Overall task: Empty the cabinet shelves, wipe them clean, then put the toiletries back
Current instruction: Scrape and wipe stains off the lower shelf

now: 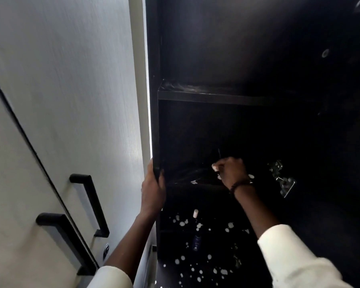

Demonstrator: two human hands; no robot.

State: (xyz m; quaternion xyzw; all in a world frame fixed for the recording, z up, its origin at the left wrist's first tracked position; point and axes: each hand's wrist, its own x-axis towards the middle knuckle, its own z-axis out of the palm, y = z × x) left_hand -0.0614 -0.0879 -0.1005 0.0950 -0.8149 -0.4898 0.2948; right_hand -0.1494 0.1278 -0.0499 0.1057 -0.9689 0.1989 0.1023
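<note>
Hanging at far left on pale cupboard doors (56,84): two black handles, upper handle (89,202) and lower handle (67,242). Reaching up beside them, one left arm in a cream sleeve (110,277). Gripping the cabinet's left side panel (154,113) at its lower front edge: left hand (153,190), fingers curled round the edge, thumb on the outer face. Showing inside the dark cabinet (258,48): two shelves, the upper shelf (216,96) bare, the lower shelf (187,179) level with both hands. Standing below, in the bottom compartment, one dark bottle with a white cap (196,231), among blurred white specks too small to count. Stretching in further right, the right arm in a cream sleeve (295,256), a beaded bracelet (240,185) on the wrist. Resting over the lower shelf: right hand (231,171), fingers bunched tight, pinching something dark; cannot tell what. Gleaming at far right, one metal hinge (282,178).
</note>
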